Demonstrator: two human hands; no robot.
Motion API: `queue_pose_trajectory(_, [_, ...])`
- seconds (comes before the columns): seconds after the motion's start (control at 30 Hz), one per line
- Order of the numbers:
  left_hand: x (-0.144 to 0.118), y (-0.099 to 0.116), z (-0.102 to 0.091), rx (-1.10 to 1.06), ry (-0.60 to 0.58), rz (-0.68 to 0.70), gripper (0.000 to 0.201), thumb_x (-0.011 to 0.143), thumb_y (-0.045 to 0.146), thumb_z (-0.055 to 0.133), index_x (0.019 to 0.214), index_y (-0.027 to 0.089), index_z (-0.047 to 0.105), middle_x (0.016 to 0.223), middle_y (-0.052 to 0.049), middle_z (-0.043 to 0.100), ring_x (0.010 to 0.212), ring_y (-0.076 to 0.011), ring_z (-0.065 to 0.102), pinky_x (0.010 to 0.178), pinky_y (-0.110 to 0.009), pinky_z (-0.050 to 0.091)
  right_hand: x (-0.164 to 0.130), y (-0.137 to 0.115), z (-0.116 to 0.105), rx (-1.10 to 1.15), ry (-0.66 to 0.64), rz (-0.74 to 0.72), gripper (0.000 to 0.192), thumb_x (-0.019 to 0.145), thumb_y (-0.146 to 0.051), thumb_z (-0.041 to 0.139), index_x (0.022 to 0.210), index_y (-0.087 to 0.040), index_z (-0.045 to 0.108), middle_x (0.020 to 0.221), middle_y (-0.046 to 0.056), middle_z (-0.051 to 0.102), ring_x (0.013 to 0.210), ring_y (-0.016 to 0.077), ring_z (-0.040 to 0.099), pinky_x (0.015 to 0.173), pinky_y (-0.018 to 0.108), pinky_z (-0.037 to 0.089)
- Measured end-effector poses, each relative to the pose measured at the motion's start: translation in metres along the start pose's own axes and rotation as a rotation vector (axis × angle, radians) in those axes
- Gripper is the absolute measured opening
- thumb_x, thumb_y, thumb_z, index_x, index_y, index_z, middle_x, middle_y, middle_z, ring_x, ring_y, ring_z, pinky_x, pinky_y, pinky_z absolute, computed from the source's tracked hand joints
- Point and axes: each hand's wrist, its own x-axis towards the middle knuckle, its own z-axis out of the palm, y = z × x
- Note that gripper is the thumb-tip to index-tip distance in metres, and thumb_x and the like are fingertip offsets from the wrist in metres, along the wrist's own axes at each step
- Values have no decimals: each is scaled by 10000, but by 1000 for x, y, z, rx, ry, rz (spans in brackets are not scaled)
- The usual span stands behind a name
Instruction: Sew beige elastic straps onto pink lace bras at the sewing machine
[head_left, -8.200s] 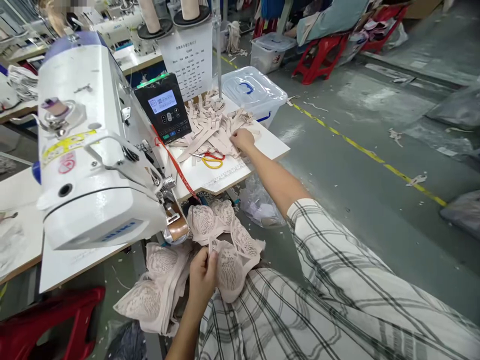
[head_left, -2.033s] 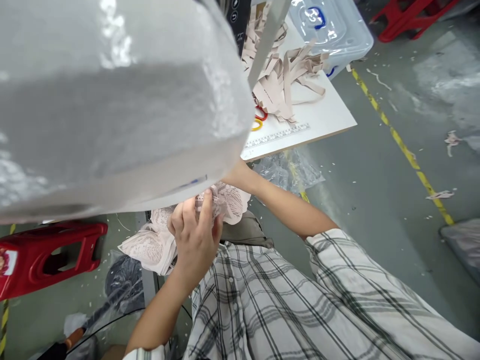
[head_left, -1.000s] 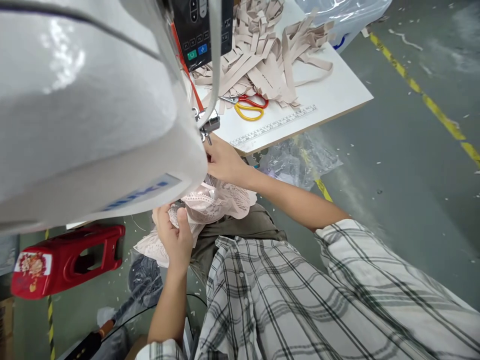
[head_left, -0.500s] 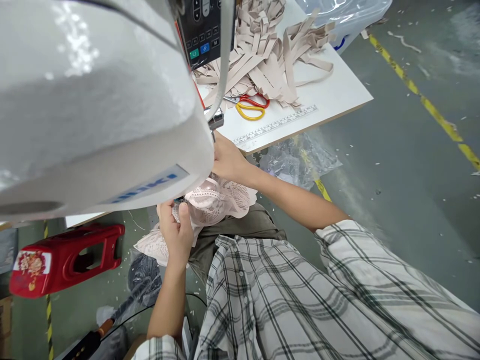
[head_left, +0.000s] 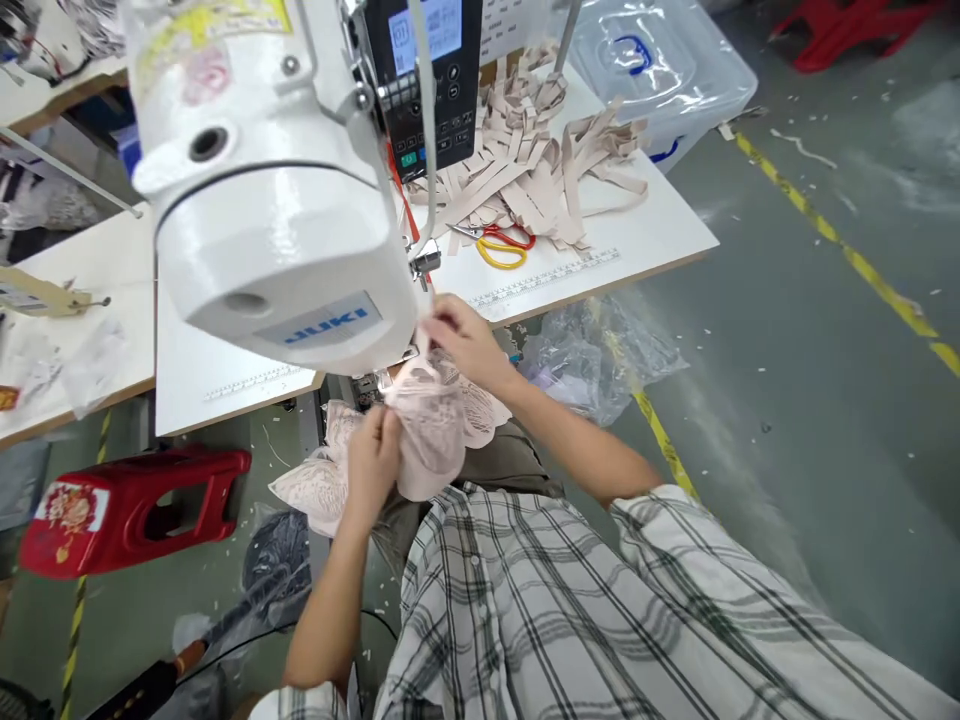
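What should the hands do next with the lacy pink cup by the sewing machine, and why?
Probably slide the cup a little further under the machine. The left hand grips its lower edge and the right hand pinches its top beside the presser foot, but most of the cup hangs off the table edge, not flat under the foot.

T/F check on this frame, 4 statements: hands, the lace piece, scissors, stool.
1. Both hands grip the lace garment under the sewing machine. True: left hand, right hand.
2. The scissors lie on the floor. False: on the white table, beside the pile of beige straps.
3. The stool at lower left is blue. False: red.
4. A clear lidded bin sits beyond the table. True.
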Motion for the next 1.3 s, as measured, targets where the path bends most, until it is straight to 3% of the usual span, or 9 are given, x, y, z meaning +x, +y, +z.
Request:
queue_pose_trajectory(0.13, [-44,35,63,-88,-203,66,249,929,395,583,745,240,647,632,-6,612,590,-179,591,525,-292,481,-52,-8,-68,326,99,284,266,808,-357,703,829,-237,466,867,-32,651,449,33,399,392,167,339])
queue_pose_trajectory(0.23, [-52,29,84,-172,-507,83,241,904,379,615,738,233,709,640,6,658,598,-182,634,546,-286,514,-59,17,-131,321,484,335,340,684,-257,803,796,-216,485,757,-61,617,431,-14,310,369,103,261])
queue_pose_trajectory(0.43, [-46,-61,30,-141,-444,-106,248,859,368,578,728,211,718,683,-3,718,609,-168,638,528,-253,484,-44,64,-227,178,844,236,358,893,-257,662,665,-202,392,595,-100,406,432,-8,296,420,99,319])
queue_pose_trajectory(0.57, [-41,-100,9,-12,-133,-258,202,843,364,614,836,185,708,684,-15,681,615,-181,618,582,-279,477,-35,51,-260,106,955,175,228,1005,-309,554,828,-165,561,680,-61,493,487,18,374,423,132,327])
queue_pose_trajectory(0.67, [-29,-108,19,54,159,-336,365,921,383,531,1187,142,599,778,-38,667,695,-200,635,659,-313,504,-33,43,-248,50,906,143,280,1002,-325,521,762,-208,436,663,-87,413,439,5,245,405,140,222])
queue_pose_trajectory(0.77, [-15,-102,36,65,303,-317,435,998,364,394,1364,135,451,901,-77,685,800,-211,661,733,-343,522,-49,43,-196,-13,720,158,279,904,-398,638,818,-243,423,748,-73,516,447,18,269,412,179,218])
queue_pose_trajectory(1.0, [-2,-29,23,-54,-12,73,232,958,294,529,1038,217,733,1053,-59,770,980,-200,705,890,-326,535,-102,26,-62,-424,-82,93,183,944,-411,598,957,-229,588,917,17,667,679,123,514,650,281,408])
queue_pose_trajectory(1.13, [-2,12,5,-53,-117,175,258,964,349,567,1110,200,718,1043,-68,770,875,-176,708,741,-276,538,-109,5,-40,-486,-233,52,145,951,-368,597,996,-231,583,947,17,680,702,125,540,665,275,398])
queue_pose_trajectory(1.3, [-7,19,8,189,-115,254,268,928,425,633,991,172,695,797,-39,704,666,-146,626,578,-246,426,-111,-3,-30,-691,-369,73,190,955,-358,576,1074,-211,582,973,37,700,736,148,610,669,270,386])
